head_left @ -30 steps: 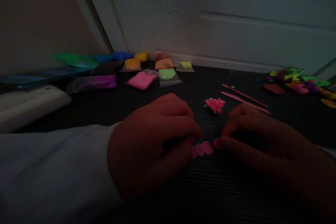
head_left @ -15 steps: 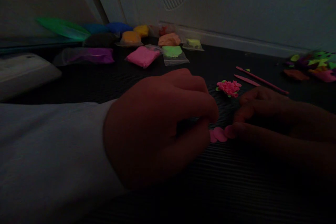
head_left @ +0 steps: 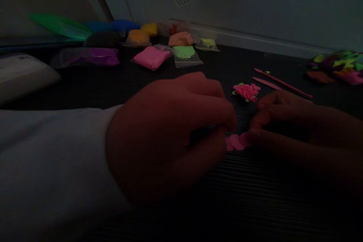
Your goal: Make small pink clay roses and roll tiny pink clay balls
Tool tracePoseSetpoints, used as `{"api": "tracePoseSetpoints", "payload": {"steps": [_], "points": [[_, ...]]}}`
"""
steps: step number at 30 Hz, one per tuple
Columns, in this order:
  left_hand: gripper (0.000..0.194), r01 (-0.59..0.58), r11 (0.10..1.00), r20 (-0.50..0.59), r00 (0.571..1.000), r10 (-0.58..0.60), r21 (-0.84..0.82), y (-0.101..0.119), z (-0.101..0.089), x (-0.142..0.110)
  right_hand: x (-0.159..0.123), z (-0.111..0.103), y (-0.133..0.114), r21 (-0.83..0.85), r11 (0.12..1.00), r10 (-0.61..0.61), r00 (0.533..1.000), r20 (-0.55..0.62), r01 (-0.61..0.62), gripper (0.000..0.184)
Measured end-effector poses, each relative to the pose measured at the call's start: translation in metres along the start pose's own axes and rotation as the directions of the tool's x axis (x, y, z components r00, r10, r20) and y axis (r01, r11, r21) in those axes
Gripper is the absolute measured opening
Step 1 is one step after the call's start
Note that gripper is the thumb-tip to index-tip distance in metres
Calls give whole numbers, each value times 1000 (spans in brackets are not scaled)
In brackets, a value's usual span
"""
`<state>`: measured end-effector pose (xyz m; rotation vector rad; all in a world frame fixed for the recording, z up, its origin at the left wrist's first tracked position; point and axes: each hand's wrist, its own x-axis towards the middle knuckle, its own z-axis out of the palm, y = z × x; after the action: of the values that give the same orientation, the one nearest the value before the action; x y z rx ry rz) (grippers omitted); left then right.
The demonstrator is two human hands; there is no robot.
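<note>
A row of overlapping flat pink clay discs (head_left: 236,142) runs between my two hands, low over the dark ridged surface. My left hand (head_left: 172,132) pinches the row's left end between thumb and forefinger, and its fingers hide that end. At the other end, thumb and fingertips of my right hand (head_left: 283,124) are closed on the last disc. Just beyond the right fingertips lies a pink clay flower cluster (head_left: 246,92) with small green leaves. Two pink modelling tools, a thin stick (head_left: 283,83) and a flat blade (head_left: 266,82), lie behind my right hand.
Bagged clay stands along the back: pink (head_left: 151,58), light green (head_left: 184,52), peach (head_left: 180,39), orange (head_left: 138,36) and purple (head_left: 93,56). A pale rounded object (head_left: 25,75) is at the left. Colourful clay pieces (head_left: 344,66) lie at the far right, before a white panel (head_left: 255,11).
The view has shifted slightly, moving the background a little up and left. My right hand has edged slightly left towards the other; both hands keep their pinch on the disc row.
</note>
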<state>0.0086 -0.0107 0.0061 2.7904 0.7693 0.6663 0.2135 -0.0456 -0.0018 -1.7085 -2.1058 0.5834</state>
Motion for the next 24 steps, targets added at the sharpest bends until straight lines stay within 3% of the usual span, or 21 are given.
{"api": "tracePoseSetpoints", "payload": {"steps": [11, 17, 24], "points": [[16, -55, 998, 50, 997, 56, -28, 0, -1, 2, 2, 0, -8, 2, 1000, -9, 1000, 16, 9, 16], [15, -53, 998, 45, 997, 55, -40, 0, 1, 1, 0, -4, -17, -9, 995, 97, 990, 100, -97, 17], [16, -74, 996, 62, 995, 77, -44, -1, 1, 2, 0, -4, -16, 25, 999, 37, 999, 27, -38, 17]]}}
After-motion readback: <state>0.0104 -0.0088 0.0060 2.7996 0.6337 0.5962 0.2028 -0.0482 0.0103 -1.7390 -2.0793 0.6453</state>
